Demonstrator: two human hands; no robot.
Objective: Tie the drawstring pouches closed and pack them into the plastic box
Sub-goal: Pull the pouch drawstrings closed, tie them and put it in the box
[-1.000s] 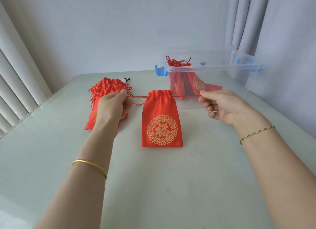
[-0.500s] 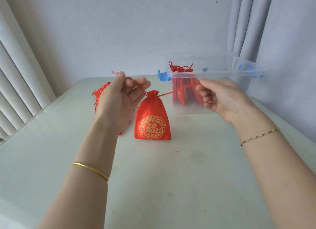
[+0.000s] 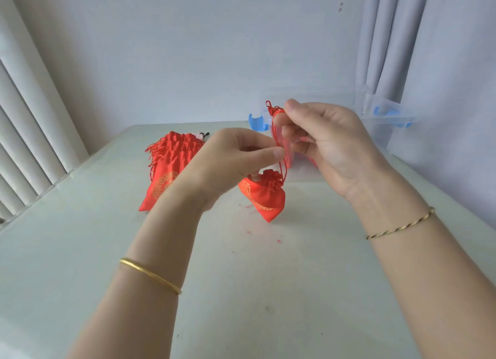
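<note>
My left hand [image 3: 230, 160] and right hand [image 3: 322, 141] both pinch the red drawstring cords [image 3: 284, 172]; the cinched red fabric pouch with gold print [image 3: 264, 195] hangs just below them, before the clear plastic box [image 3: 389, 118].

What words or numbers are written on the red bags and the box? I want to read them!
No text can be read.
Pouch, whose drawstring the left hand and right hand pinch: gold print, crumpled, unreadable.
Pile of pouches: round gold emblem, partly hidden, unreadable.
Plastic box: no label shows.
</note>
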